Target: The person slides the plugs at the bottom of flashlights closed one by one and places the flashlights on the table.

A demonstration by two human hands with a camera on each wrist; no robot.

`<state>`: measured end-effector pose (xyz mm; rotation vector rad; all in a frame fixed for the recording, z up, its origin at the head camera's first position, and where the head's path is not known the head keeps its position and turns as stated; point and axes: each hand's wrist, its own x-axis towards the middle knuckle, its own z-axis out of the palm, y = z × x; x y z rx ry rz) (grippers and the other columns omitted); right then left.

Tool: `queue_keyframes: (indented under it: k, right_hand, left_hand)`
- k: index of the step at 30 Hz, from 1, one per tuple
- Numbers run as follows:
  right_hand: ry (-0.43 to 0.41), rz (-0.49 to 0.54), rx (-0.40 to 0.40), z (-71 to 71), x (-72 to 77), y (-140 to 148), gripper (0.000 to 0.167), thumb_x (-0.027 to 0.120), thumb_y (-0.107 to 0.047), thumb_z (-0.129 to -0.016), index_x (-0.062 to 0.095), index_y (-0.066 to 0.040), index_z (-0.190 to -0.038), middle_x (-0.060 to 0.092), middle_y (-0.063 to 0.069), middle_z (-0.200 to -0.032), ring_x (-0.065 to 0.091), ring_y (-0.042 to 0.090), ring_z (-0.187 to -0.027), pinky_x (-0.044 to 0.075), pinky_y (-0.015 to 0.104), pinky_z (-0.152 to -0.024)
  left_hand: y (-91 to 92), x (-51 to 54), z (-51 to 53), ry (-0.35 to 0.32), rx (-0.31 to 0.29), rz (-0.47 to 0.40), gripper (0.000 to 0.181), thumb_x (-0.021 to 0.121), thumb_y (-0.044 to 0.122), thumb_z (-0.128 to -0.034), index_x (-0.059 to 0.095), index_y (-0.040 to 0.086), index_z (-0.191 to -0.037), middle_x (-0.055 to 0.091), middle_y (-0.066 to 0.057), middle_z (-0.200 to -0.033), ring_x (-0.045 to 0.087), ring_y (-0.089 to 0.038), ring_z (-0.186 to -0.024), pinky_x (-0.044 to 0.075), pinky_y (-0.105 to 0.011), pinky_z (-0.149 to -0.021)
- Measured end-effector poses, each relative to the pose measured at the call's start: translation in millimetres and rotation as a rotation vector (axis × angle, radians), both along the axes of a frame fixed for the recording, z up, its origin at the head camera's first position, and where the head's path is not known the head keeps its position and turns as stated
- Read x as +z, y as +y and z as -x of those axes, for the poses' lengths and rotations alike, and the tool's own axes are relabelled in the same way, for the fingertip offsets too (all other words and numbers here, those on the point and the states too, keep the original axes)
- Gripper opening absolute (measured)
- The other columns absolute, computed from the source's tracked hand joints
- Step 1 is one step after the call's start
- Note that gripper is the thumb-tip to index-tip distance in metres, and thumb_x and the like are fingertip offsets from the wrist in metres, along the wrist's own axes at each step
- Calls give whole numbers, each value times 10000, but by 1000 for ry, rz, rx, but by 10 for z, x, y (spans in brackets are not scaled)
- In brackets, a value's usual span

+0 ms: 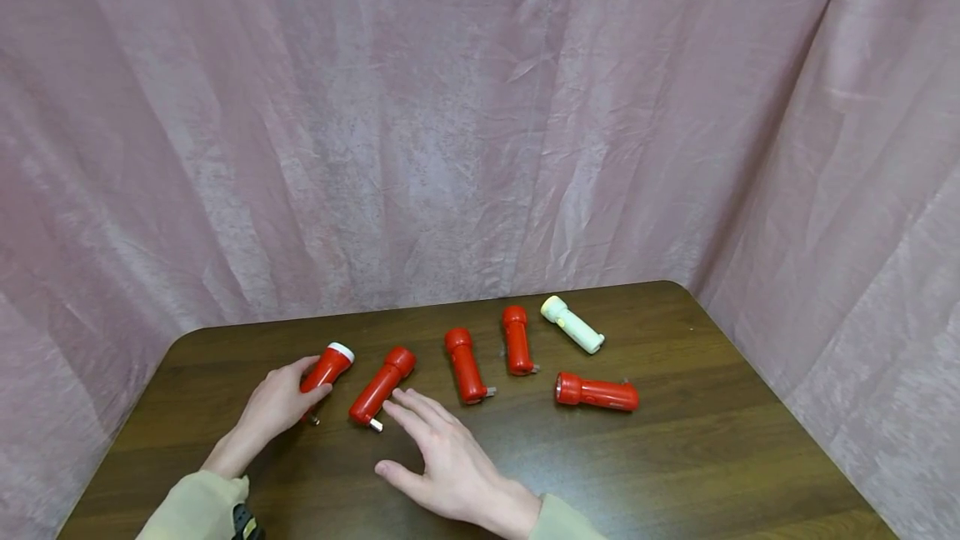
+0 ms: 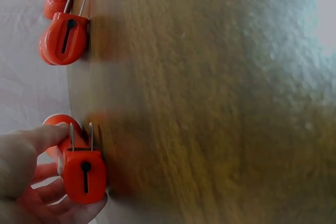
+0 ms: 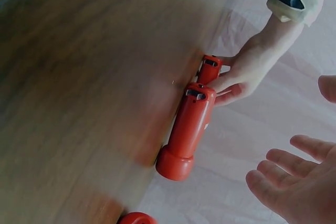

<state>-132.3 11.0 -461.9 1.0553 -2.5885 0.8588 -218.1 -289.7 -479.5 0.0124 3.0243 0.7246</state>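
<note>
At the left of the head view, my left hand [image 1: 273, 402] holds a red flashlight [image 1: 327, 365] with a white rim round its lens. Thumb and fingers are on either side of its body in the left wrist view, where its butt end [image 2: 86, 184] shows two metal plug prongs. My right hand [image 1: 453, 465] is spread with straight fingers, holding nothing. Its fingertips are close to a second red flashlight [image 1: 384, 386], whose prongs stick out toward me; whether they touch it I cannot tell. The right wrist view shows this second flashlight [image 3: 186, 129] apart from the fingers.
To the right on the brown wooden table [image 1: 675, 457] lie more red flashlights: one [image 1: 467, 367] in the middle, one [image 1: 517, 342] farther back, one [image 1: 597, 392] lying sideways. A pale green flashlight [image 1: 573, 325] lies at the back right. Pink curtains [image 1: 450, 123] hang behind the table.
</note>
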Motion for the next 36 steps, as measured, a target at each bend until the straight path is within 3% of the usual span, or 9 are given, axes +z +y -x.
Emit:
queue_keyframes:
  k: [5, 13, 22, 28, 36]
  right_hand:
    - [-1, 3, 5, -12, -11, -35, 624, 662, -468, -1012, 508, -201, -1555, 521, 14, -1622, 528, 251, -1494, 503, 436, -1183]
    - [3, 12, 4, -27, -22, -88, 602, 674, -451, -1006, 532, -199, -1534, 537, 4, -1608, 539, 232, -1483, 500, 405, -1184]
    - [46, 31, 10, -45, -38, -119, 596, 691, -447, -997, 539, -207, -1521, 552, -4, -1592, 559, 215, -1458, 516, 378, -1164]
    - [90, 60, 17, -40, -50, -146, 593, 705, -425, -994, 538, -203, -1518, 576, -10, -1566, 578, 182, -1429, 532, 343, -1140]
    - [8, 184, 9, -41, -46, -201, 555, 765, -333, -961, 594, -179, -1466, 638, -18, -1494, 626, 139, -1350, 540, 310, -1122]
  left_hand:
    - [-10, 19, -15, -25, 17, -11, 632, 783, 278, -914, 590, -99, -1384, 739, -260, -1114, 649, -245, -833, 540, -373, -701]
    - [-27, 10, -122, 25, 47, -59, 611, 789, 289, -905, 619, -118, -1328, 758, -265, -1073, 694, -267, -853, 546, -364, -715]
    - [37, 128, -291, 45, 69, -203, 614, 777, 292, -944, 597, -102, -1379, 738, -294, -1224, 771, -355, -1011, 598, -332, -751]
    - [104, 207, -383, 30, 99, -297, 641, 765, 340, -964, 581, -77, -1415, 723, -281, -1276, 774, -331, -1047, 588, -253, -759]
    - [287, 325, -531, 14, 124, -426, 640, 767, 341, -969, 573, -43, -1443, 703, -265, -1331, 758, -333, -1117, 573, -191, -757]
